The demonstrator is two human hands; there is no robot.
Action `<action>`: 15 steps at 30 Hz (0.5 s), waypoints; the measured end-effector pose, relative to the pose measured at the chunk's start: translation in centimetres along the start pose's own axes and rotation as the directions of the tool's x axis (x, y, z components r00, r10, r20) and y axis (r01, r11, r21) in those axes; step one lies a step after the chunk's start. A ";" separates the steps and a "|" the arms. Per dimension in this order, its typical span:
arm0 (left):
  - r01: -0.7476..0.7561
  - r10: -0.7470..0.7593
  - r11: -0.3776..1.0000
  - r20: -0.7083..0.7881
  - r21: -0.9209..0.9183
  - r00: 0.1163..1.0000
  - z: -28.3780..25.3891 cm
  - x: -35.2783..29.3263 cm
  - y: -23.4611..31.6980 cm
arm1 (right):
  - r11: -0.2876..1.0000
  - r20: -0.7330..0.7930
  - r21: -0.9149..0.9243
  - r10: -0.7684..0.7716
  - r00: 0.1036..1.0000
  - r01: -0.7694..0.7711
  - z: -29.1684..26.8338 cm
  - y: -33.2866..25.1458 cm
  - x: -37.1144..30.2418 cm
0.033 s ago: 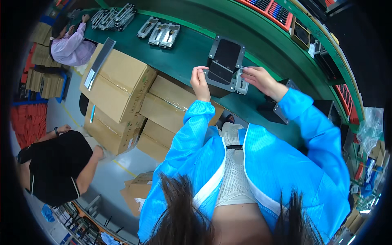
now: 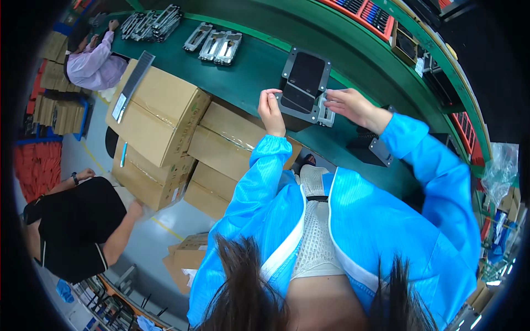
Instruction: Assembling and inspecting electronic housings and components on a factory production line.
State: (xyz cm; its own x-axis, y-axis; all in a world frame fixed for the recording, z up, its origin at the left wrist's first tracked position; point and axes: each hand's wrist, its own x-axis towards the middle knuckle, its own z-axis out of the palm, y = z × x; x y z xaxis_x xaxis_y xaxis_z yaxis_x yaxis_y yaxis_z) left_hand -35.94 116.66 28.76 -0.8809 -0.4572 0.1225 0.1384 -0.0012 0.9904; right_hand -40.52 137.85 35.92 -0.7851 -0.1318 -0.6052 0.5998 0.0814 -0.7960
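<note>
A black box-shaped housing with rounded plates and screws at its corners stands on the green bench in front of me. My left hand grips its near left edge, the index finger bent over the rim and the other fingers curled. On the housing's right side a silver metal frame is partly hidden behind it and my fingers. My right hand is beside that frame, fingers stretched out toward the housing with nothing visible in them. Whether the fingertips touch the housing is hard to see.
Several silver frames lie farther left on the bench, with a pile beyond. Cardboard boxes are stacked at my left. More black housings stand to the right. Two people work nearby, one in pink, one in black.
My right forearm and sleeve have shifted slightly to the right, and the right hand is a touch lower. The left hand keeps its hold on the housing.
</note>
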 end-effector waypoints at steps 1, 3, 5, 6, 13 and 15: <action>-0.073 0.073 0.997 -0.046 -0.015 0.996 0.2 0.0 -0.3 | 0.982 0.158 -0.081 0.182 0.971 -0.171 0.9 -1.7 -0.8; -0.073 0.072 0.997 -0.043 -0.032 0.996 0.6 0.0 -0.3 | 0.959 0.093 -0.214 0.211 0.973 -0.187 3.1 -3.4 -1.1; -0.088 0.085 0.995 -0.062 -0.046 0.994 0.6 0.0 -0.3 | 0.856 -0.012 -0.470 0.241 0.970 -0.218 5.6 -5.0 -1.0; -0.086 0.083 0.995 -0.068 -0.051 0.994 0.5 0.0 -0.5 | 0.852 -0.014 -0.476 0.241 0.970 -0.219 6.8 -6.1 -0.9; -0.186 0.177 0.979 -0.103 -0.078 0.979 0.6 0.1 -1.3 | 0.673 -0.249 -0.575 0.397 0.883 -0.465 12.0 -7.6 1.8; -0.194 0.187 0.979 -0.098 -0.067 0.977 0.5 0.4 -1.2 | 0.592 -0.133 -0.718 0.401 0.907 -0.367 11.6 -6.7 3.9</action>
State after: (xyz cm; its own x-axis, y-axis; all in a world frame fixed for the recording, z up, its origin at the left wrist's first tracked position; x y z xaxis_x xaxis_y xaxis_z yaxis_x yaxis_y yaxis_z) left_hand -36.65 116.90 27.67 -0.7907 -0.5346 0.2984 0.3366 0.0275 0.9412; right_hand -45.79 125.38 39.11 -0.4920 0.0444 -0.8695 0.5321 0.8058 -0.2600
